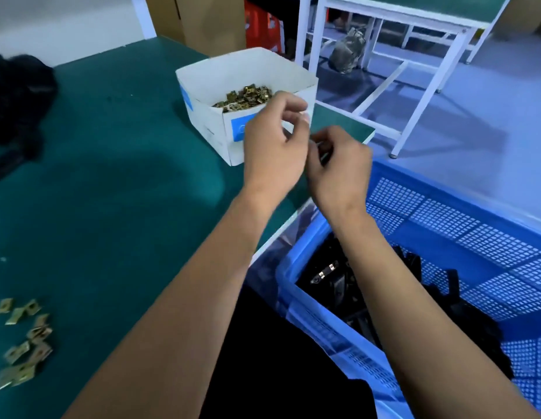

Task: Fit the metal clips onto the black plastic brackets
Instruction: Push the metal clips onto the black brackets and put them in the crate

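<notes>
- A green-topped table point(106, 164) fills the left of my view, its white edge running down toward me; beyond it lies a pale grey floor point(474, 122).
- A white-framed bench point(396, 31) with a green top stands across the floor, a grey bag point(348, 52) beneath it.
- A blue perforated crate point(462, 237) sits just beside the table at my right, holding black plastic brackets point(348, 285).
- A dark heap point(18, 95) lies at the table's far left.
- A white box point(245, 86) near the table corner holds brass-coloured metal clips point(248, 96).
- My left hand point(272, 146) hovers before the box, fingers curled, thumb and forefinger close; whether it pinches anything, I cannot tell.
- My right hand point(338, 167) pinches a small dark part point(323, 146), blurred.
- Loose clips point(24, 340) lie scattered at the table's near left.
</notes>
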Tool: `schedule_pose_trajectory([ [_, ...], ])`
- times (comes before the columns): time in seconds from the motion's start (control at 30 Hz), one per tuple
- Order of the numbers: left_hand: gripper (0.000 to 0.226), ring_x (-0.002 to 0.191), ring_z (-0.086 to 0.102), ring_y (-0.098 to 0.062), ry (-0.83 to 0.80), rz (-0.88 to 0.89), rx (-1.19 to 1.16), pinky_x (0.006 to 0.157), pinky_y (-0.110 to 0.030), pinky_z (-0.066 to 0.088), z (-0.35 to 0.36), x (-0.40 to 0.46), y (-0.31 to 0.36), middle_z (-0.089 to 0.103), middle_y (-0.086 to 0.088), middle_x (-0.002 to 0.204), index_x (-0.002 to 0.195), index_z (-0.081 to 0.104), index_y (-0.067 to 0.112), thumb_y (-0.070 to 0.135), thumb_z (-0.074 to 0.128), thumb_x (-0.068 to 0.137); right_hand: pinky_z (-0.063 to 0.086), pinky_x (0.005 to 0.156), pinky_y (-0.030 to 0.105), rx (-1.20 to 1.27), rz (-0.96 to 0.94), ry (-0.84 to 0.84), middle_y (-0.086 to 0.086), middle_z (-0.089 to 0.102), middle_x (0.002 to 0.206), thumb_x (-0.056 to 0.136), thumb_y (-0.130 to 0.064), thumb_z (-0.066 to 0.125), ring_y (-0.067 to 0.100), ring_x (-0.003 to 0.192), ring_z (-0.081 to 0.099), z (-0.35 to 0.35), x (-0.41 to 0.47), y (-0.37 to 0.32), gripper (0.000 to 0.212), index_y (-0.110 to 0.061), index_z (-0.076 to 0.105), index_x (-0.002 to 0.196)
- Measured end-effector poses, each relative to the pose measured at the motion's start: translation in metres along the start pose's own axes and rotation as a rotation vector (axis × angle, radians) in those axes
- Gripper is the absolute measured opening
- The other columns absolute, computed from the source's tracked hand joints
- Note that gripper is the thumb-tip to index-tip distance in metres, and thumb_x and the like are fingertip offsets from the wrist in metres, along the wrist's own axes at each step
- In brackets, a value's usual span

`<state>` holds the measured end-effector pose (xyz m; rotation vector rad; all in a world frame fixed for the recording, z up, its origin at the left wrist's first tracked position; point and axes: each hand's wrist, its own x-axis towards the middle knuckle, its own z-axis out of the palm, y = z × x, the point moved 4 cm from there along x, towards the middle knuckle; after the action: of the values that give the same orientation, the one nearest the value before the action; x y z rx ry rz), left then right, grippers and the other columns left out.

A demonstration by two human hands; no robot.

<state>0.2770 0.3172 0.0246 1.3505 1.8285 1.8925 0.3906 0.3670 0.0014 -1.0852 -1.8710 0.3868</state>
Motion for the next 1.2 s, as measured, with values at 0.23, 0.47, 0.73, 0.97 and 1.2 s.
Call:
schedule_pose_trajectory([
  [0.23,0.011,0.079,0.066,-0.009,0.359,-0.061,0.191,0.080,-0.041,0.056,-0.170,-0.005,-0.025,0.069,0.008,0.088,0.096,0.069,0.013,0.009,0.061,0.091,0.052,0.064,0.045,0.094,-0.272,-0.456,0.010,0.070,0.077,0.089,-0.018,0.055,0.039,0.073,0.062,0.105,-0.037,-0.147,0.009,-0.019,0.059,0.081],
  [0.47,0.015,0.081,0.061,-0.014,0.684,-0.070,0.692,0.077,-0.033,0.052,-0.351,-0.071,-0.044,0.068,0.000,0.096,0.103,0.067,0.010,0.012,0.057,0.093,0.051,0.081,0.040,0.035,-0.617,-0.877,0.008,0.061,0.123,0.091,-0.032,0.070,0.035,0.105,0.065,0.212,-0.119,-0.260,0.045,-0.022,0.057,0.134],
  [0.73,0.025,0.110,0.059,-0.026,0.923,-0.641,0.802,0.084,-0.029,0.039,-0.473,-0.124,-0.079,0.067,-0.006,0.118,0.117,0.064,0.012,0.020,0.054,0.096,0.042,0.065,0.039,-0.160,-0.912,-1.044,0.014,0.031,0.134,0.096,-0.018,0.064,0.025,0.067,0.048,0.282,-0.197,-0.384,0.093,-0.053,0.005,0.159],
  [0.97,0.029,0.068,0.056,0.008,1.104,-0.471,0.414,0.065,-0.013,0.039,-0.474,-0.127,-0.080,0.061,0.010,0.077,0.089,0.059,0.016,0.039,0.047,0.104,0.043,0.067,0.035,-0.075,-0.704,-1.095,0.006,0.039,0.126,0.092,-0.036,0.068,0.023,0.073,0.054,0.294,-0.191,-0.392,0.027,-0.038,0.054,0.115],
  [1.2,0.037,0.080,0.076,-0.021,1.005,-0.484,-0.125,0.070,-0.032,0.060,-0.470,-0.118,-0.090,0.072,-0.012,0.102,0.104,0.062,0.008,0.042,0.050,0.106,0.052,0.085,0.032,0.733,-0.309,-1.126,-0.019,0.066,0.097,0.092,-0.029,0.071,0.005,0.093,0.061,0.269,-0.170,-0.361,0.007,-0.028,0.070,0.099],
])
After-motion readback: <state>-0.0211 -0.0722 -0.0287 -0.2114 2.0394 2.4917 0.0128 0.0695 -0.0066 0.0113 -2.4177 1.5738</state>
